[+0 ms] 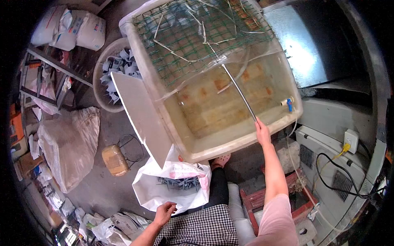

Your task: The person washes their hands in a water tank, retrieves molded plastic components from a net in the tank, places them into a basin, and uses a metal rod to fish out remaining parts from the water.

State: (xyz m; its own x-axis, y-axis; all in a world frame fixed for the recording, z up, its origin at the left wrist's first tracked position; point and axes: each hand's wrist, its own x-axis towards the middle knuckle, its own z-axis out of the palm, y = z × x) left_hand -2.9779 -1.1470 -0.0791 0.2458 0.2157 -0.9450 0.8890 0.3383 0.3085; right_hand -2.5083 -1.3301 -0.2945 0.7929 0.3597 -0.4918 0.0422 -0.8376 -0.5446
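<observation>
My right hand [262, 132] is closed around the near end of a thin metal rod [240, 91]. The rod slants up and away over a large pale plastic tub [230, 149], which holds shallow water above a brown-stained bottom. Green netting [184, 37] with white strips covers the tub's far half, and the rod's far end reaches its edge. My left hand [165, 212] is low, by the near rim of a white woven sack [147, 186]; its fingers are curled together, and anything between them is hidden. Inside the sack lie thin grey plastic pieces [180, 183].
Left of the tub leans a pale board [141, 112], beside a round basin [98, 82] of grey plastic parts. A blue-handled valve [289, 104] sits at the tub's right corner. A taped brown package [115, 160] lies on the floor; a cable [342, 172] hangs at right.
</observation>
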